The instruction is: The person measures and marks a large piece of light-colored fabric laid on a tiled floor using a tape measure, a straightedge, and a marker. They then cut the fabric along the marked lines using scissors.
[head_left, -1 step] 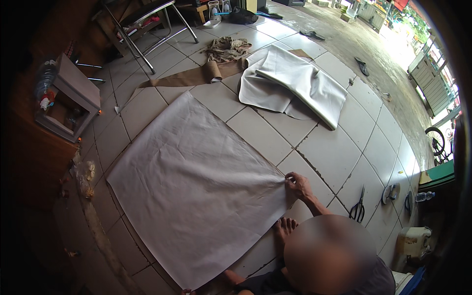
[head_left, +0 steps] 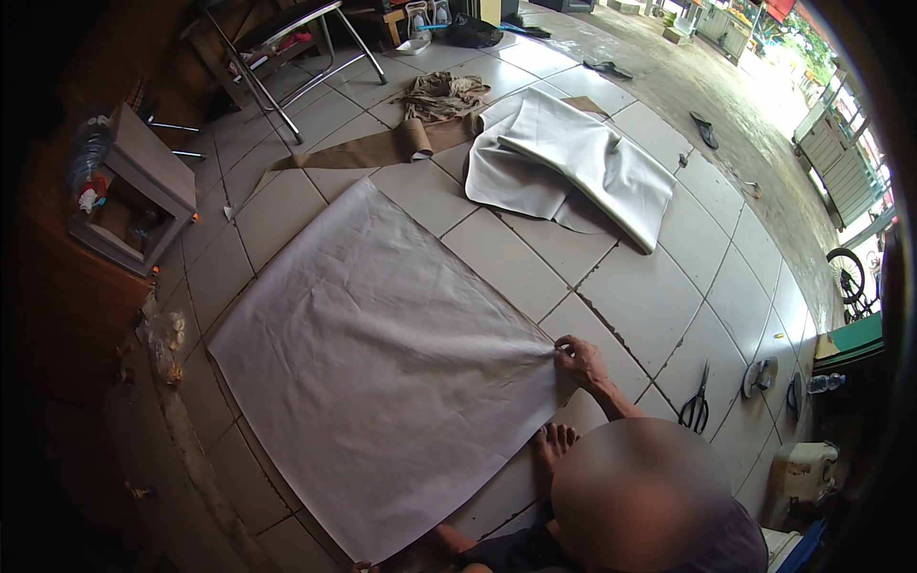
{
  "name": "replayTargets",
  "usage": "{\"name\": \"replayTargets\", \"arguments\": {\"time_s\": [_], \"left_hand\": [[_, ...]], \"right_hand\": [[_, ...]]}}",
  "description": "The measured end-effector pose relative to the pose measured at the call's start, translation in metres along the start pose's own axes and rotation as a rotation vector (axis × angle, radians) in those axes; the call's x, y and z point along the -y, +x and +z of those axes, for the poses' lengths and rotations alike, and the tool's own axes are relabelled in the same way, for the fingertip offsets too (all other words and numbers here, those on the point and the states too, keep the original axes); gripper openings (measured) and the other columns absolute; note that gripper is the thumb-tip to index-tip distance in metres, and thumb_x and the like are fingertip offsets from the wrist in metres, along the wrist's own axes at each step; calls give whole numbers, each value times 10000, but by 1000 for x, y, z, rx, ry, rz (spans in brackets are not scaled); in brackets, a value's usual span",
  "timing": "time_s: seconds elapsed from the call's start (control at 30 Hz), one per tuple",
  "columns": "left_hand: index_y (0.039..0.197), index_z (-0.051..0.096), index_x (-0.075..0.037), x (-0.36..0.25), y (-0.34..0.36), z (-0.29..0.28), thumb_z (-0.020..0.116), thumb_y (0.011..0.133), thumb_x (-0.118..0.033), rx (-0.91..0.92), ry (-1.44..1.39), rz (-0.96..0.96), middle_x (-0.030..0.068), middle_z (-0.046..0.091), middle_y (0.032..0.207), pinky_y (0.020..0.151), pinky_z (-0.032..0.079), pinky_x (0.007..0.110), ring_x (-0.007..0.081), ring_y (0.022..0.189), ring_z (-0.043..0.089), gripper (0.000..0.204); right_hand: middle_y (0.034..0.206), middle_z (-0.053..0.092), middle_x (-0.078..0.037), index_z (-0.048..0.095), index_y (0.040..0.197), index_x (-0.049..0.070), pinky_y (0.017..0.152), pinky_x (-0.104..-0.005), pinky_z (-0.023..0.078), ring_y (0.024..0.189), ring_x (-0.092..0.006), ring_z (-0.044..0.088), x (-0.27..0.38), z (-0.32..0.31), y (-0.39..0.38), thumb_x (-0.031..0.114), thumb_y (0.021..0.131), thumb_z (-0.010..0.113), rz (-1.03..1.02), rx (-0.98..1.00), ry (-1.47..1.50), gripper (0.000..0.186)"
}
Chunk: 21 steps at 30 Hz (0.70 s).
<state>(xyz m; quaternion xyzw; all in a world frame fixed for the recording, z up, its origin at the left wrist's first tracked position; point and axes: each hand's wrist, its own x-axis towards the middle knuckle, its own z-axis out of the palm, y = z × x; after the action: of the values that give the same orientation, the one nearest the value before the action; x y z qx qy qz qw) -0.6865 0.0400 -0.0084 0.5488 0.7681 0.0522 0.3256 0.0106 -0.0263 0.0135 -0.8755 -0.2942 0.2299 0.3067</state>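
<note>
A large white sheet of smooth, leather-like material [head_left: 373,382] lies spread on the tiled floor, with creases running to its right corner. My right hand [head_left: 581,365] pinches that corner between thumb and fingers. At the lower edge, only the fingertips of my left hand [head_left: 365,567] show, closed on the sheet's near corner; the rest is out of the picture. My bare right foot [head_left: 554,444] rests beside the sheet's edge. Farther off lies a folded white piece of similar material [head_left: 583,162], apart from the spread sheet. A blurred oval covers part of my body at the lower right.
Black-handled scissors [head_left: 696,411] lie right of my right hand. Brown strips [head_left: 363,148] and a crumpled brown cloth [head_left: 444,95] lie beyond the sheet. A small cabinet [head_left: 143,181] and metal-legged chair [head_left: 296,57] stand left. Sandals [head_left: 704,130], a bottle [head_left: 826,383] and a jerrycan [head_left: 805,470] are at right.
</note>
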Motion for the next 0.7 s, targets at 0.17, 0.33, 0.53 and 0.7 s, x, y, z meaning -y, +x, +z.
{"name": "replayTargets", "arguments": {"time_s": [0.17,0.33,0.53,0.7], "left_hand": [[1253,646,13,-11,-5,5,724,939,-194,3,18,-12,237,642,1274,990,465,469,360,1148,598,385],[1260,640,17,-17,-6,6,722,938,-197,16,37,-10,245,638,1283,1011,457,473,369,1171,594,396],[1269,633,22,-17,-2,-3,719,936,-201,31,60,8,255,634,1292,1035,449,478,381,1198,588,409],[1276,628,26,-18,-5,-7,717,935,-204,43,85,16,263,630,1300,1056,441,481,390,1220,584,421]], "right_hand": [[1043,767,-182,747,1133,102,885,-433,573,961,-357,740,7,-5,6,249,881,686,12,-13,-48,298],[1062,767,-170,745,1131,123,894,-440,564,986,-349,737,13,-6,6,249,880,687,75,-3,-82,286],[1052,773,-165,747,1110,114,891,-437,563,984,-349,739,14,-3,5,272,881,697,119,-33,-98,282],[1029,772,-172,745,1101,102,886,-446,561,978,-352,738,16,-2,2,288,899,686,170,-67,-63,282]]}}
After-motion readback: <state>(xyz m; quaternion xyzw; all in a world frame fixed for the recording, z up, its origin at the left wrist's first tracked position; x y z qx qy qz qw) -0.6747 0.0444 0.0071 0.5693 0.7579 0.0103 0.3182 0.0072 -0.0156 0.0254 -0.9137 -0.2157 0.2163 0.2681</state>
